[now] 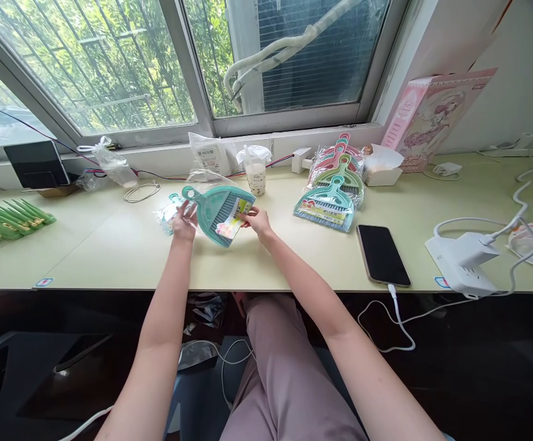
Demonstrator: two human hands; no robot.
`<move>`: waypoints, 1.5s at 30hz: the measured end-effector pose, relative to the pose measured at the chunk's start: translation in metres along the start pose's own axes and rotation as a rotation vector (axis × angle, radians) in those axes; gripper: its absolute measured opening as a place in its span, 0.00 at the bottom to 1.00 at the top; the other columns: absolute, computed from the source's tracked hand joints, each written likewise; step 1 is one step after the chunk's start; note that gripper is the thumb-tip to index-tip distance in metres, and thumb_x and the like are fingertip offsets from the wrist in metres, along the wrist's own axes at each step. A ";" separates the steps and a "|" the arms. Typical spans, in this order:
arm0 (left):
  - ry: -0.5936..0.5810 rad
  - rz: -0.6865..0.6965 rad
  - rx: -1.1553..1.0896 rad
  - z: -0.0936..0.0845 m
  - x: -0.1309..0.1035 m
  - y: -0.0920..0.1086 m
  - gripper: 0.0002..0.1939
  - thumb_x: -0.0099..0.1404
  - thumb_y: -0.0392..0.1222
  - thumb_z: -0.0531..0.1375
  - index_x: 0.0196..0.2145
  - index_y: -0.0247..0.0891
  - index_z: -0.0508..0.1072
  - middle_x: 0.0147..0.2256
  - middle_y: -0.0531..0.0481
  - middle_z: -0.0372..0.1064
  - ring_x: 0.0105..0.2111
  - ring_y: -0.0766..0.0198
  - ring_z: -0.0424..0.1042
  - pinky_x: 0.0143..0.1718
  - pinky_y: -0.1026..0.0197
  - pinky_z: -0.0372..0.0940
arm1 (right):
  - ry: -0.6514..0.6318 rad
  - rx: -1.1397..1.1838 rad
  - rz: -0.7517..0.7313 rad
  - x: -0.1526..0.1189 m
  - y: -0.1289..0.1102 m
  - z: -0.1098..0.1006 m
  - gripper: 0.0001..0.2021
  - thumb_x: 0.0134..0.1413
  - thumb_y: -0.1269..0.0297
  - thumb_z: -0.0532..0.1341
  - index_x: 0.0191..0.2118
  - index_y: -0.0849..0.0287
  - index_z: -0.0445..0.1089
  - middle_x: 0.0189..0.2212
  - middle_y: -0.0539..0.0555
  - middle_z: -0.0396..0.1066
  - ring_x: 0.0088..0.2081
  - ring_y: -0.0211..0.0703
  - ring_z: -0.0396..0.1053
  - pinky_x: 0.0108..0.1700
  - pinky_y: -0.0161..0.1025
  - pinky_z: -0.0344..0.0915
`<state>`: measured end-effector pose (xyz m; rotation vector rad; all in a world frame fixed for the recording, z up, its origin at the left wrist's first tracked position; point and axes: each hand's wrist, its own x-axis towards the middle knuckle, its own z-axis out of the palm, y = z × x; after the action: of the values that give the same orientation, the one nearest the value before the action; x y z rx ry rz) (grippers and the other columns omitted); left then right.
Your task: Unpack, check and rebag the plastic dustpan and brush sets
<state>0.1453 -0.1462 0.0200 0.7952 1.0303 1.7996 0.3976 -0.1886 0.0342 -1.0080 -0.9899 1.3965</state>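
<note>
A teal mini dustpan and brush set is held tilted above the table between both hands. My left hand is closed at its handle end, with clear plastic about the fingers. My right hand pinches the printed card at the brush side. Just behind my left hand lies another wrapped pale teal piece, partly hidden. Right of my hands, a teal set rests at the front of a row, with a green set and pink sets behind, all in clear wrapping.
A phone on a cable and a white power strip occupy the right. A lidded cup stands behind my hands. Green bundled items and a black tablet are at left. A tissue pack and pink box stand back right.
</note>
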 end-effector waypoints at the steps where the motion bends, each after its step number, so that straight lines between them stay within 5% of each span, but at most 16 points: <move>1: 0.083 0.030 -0.015 -0.005 0.003 0.003 0.22 0.76 0.54 0.47 0.48 0.40 0.74 0.42 0.42 0.78 0.44 0.60 0.79 0.47 0.57 0.73 | -0.005 0.014 0.007 0.002 -0.001 -0.002 0.09 0.50 0.81 0.69 0.30 0.62 0.71 0.19 0.46 0.73 0.17 0.30 0.67 0.24 0.28 0.67; 8: 0.654 0.128 0.150 -0.012 -0.002 0.019 0.17 0.76 0.43 0.43 0.50 0.37 0.67 0.50 0.36 0.72 0.46 0.59 0.78 0.46 0.55 0.74 | 0.091 0.246 0.035 0.011 -0.007 -0.023 0.08 0.49 0.80 0.70 0.29 0.62 0.71 0.20 0.45 0.72 0.17 0.27 0.63 0.25 0.27 0.66; 10: 0.801 0.266 0.364 -0.005 -0.012 0.020 0.14 0.73 0.40 0.49 0.54 0.37 0.64 0.57 0.33 0.66 0.54 0.55 0.74 0.53 0.50 0.71 | 0.112 0.308 0.021 0.012 -0.010 -0.026 0.08 0.49 0.79 0.69 0.29 0.62 0.71 0.21 0.45 0.72 0.17 0.26 0.62 0.24 0.27 0.64; 13: 0.962 0.595 0.677 0.006 -0.032 0.023 0.21 0.72 0.43 0.52 0.61 0.39 0.59 0.68 0.32 0.49 0.70 0.49 0.51 0.67 0.40 0.52 | 0.116 0.323 -0.016 0.012 -0.011 -0.028 0.09 0.48 0.76 0.71 0.30 0.61 0.70 0.23 0.45 0.73 0.18 0.26 0.62 0.25 0.27 0.64; 15: 0.842 0.798 0.765 0.017 -0.044 0.022 0.23 0.74 0.49 0.51 0.62 0.39 0.59 0.70 0.34 0.43 0.72 0.50 0.41 0.71 0.40 0.42 | 0.118 0.291 -0.037 0.012 -0.011 -0.027 0.10 0.47 0.75 0.72 0.31 0.60 0.70 0.23 0.45 0.73 0.19 0.27 0.62 0.26 0.28 0.65; 17: 0.472 0.816 0.696 0.031 -0.052 0.016 0.24 0.74 0.55 0.48 0.61 0.40 0.62 0.67 0.36 0.52 0.70 0.52 0.49 0.70 0.45 0.45 | 0.127 0.258 -0.039 0.011 -0.009 -0.025 0.09 0.49 0.74 0.70 0.31 0.60 0.70 0.23 0.45 0.73 0.19 0.28 0.63 0.27 0.28 0.66; 20: -0.114 0.389 0.435 0.056 -0.057 -0.002 0.26 0.71 0.63 0.51 0.54 0.42 0.69 0.52 0.42 0.72 0.59 0.52 0.68 0.62 0.49 0.61 | 0.133 0.226 -0.007 0.011 -0.008 -0.022 0.07 0.54 0.74 0.67 0.30 0.59 0.68 0.23 0.45 0.73 0.19 0.28 0.64 0.26 0.28 0.66; 22: -0.272 0.111 0.334 0.069 -0.058 -0.016 0.25 0.66 0.63 0.59 0.48 0.41 0.73 0.43 0.44 0.76 0.51 0.50 0.74 0.54 0.50 0.68 | 0.123 0.200 0.026 0.011 -0.010 -0.023 0.06 0.56 0.73 0.66 0.31 0.59 0.68 0.25 0.46 0.74 0.19 0.28 0.65 0.27 0.28 0.67; 24: -0.247 0.044 0.297 0.074 -0.056 -0.026 0.22 0.64 0.61 0.62 0.43 0.39 0.74 0.39 0.45 0.76 0.46 0.51 0.75 0.49 0.52 0.70 | 0.107 0.129 0.083 0.011 -0.012 -0.028 0.04 0.58 0.72 0.65 0.34 0.59 0.69 0.29 0.48 0.76 0.21 0.30 0.70 0.29 0.28 0.69; 28: -0.064 0.292 0.352 0.068 -0.055 -0.026 0.20 0.68 0.60 0.57 0.34 0.39 0.72 0.36 0.47 0.73 0.45 0.56 0.72 0.50 0.56 0.67 | 0.189 -0.293 0.142 0.012 -0.021 -0.043 0.10 0.57 0.72 0.64 0.45 0.57 0.71 0.40 0.52 0.79 0.33 0.38 0.79 0.34 0.31 0.70; 33: 0.005 0.484 0.434 0.061 -0.069 -0.013 0.22 0.72 0.61 0.51 0.32 0.41 0.67 0.33 0.50 0.65 0.43 0.58 0.68 0.50 0.56 0.63 | 0.393 -0.991 -0.012 0.006 -0.027 -0.059 0.29 0.59 0.76 0.58 0.64 0.50 0.61 0.52 0.57 0.75 0.53 0.48 0.74 0.47 0.38 0.69; 37: 0.082 0.557 0.566 0.066 -0.083 -0.009 0.22 0.72 0.62 0.50 0.33 0.41 0.64 0.31 0.50 0.61 0.42 0.55 0.67 0.51 0.53 0.62 | 0.460 -1.167 -0.224 -0.003 -0.026 -0.050 0.29 0.63 0.71 0.57 0.69 0.58 0.54 0.64 0.68 0.59 0.50 0.50 0.74 0.45 0.39 0.69; 41: -0.149 0.701 0.668 0.070 -0.097 -0.013 0.21 0.70 0.62 0.53 0.44 0.42 0.68 0.44 0.43 0.67 0.51 0.49 0.67 0.57 0.48 0.60 | 0.166 -1.006 -0.628 -0.015 -0.018 -0.023 0.15 0.68 0.60 0.55 0.56 0.56 0.67 0.58 0.59 0.65 0.48 0.45 0.72 0.44 0.35 0.69; 43: -0.279 0.779 0.710 0.072 -0.103 -0.016 0.21 0.71 0.61 0.51 0.48 0.42 0.69 0.52 0.40 0.66 0.56 0.48 0.65 0.60 0.46 0.58 | 0.047 -0.911 -0.712 -0.019 -0.013 -0.010 0.15 0.65 0.58 0.60 0.55 0.55 0.68 0.58 0.58 0.66 0.49 0.44 0.72 0.44 0.35 0.69; 45: -0.342 0.823 0.739 0.073 -0.108 -0.019 0.22 0.71 0.61 0.51 0.50 0.42 0.69 0.55 0.37 0.64 0.58 0.47 0.63 0.61 0.45 0.57 | 0.057 -0.835 -0.731 -0.021 -0.009 -0.003 0.16 0.63 0.60 0.62 0.55 0.55 0.68 0.58 0.58 0.67 0.50 0.45 0.70 0.46 0.35 0.69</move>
<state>0.2568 -0.2163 0.0260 2.1466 1.2373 1.7819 0.4036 -0.2089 0.0431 -1.0802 -1.7351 0.3227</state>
